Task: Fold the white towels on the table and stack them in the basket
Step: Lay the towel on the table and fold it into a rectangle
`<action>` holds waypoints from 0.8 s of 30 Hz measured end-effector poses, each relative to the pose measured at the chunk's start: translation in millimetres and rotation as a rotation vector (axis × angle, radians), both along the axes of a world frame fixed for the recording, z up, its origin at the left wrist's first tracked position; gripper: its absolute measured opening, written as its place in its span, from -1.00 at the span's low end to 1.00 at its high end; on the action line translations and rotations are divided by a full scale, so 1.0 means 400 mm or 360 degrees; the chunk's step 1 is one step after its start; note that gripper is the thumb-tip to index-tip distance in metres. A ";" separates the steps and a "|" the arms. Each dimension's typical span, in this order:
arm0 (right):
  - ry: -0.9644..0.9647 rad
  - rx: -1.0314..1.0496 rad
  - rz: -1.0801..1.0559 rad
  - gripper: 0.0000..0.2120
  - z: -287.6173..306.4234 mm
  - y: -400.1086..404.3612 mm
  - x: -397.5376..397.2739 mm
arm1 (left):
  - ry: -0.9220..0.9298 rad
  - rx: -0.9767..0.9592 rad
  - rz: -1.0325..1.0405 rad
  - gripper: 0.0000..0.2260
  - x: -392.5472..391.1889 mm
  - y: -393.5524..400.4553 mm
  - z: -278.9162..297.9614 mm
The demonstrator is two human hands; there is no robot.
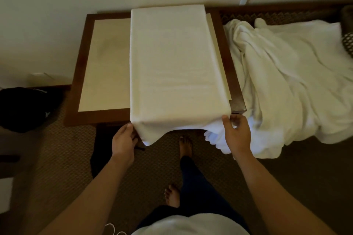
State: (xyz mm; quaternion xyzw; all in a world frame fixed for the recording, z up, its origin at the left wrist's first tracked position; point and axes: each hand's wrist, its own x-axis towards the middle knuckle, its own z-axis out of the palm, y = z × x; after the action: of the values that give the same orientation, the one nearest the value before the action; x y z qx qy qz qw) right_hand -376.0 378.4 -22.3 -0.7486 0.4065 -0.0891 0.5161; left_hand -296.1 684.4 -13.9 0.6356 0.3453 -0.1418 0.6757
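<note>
Head | both hands (123,139) (236,133) pinch towel (172,62) corners (near edge) | table (76,89)

- We have one view only, from a wide-angle camera worn on the head, so no second view shares the scene.
- We look forward and steeply down, close over the wooden table (76,74) at twelve o'clock.
- Our own forearms enter from six o'clock, bare feet directly below.
- Straight edges bow near the borders.

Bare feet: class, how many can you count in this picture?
2. One bare foot stands forward on the carpet near the table's front edge; the other foot is farther back, closer to the body. Neither is hidden.
</note>
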 end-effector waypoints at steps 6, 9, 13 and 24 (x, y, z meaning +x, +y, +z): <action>0.0153 -0.0147 0.0187 -0.59 -0.017 -0.036 0.009 | -0.0034 -0.0040 -0.0238 -0.76 0.008 0.018 0.003; 0.0124 -0.0235 0.0194 -0.61 -0.014 -0.045 0.002 | -0.0032 0.0144 -0.0304 -0.83 0.015 0.022 -0.011; 0.0186 -0.0237 0.0120 -0.79 -0.023 -0.065 -0.007 | -0.0092 0.0665 -0.0426 -0.83 0.019 0.009 -0.020; -0.0002 0.0368 0.0321 -0.89 -0.028 -0.079 0.016 | -0.0056 0.0371 -0.0600 -0.90 -0.002 0.011 -0.061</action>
State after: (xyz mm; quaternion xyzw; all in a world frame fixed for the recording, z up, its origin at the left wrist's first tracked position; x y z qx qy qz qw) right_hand -369.5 346.9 -33.6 -0.7212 0.3365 0.0101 0.6054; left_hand -297.0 688.7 -38.3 0.7651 0.2225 -0.2138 0.5651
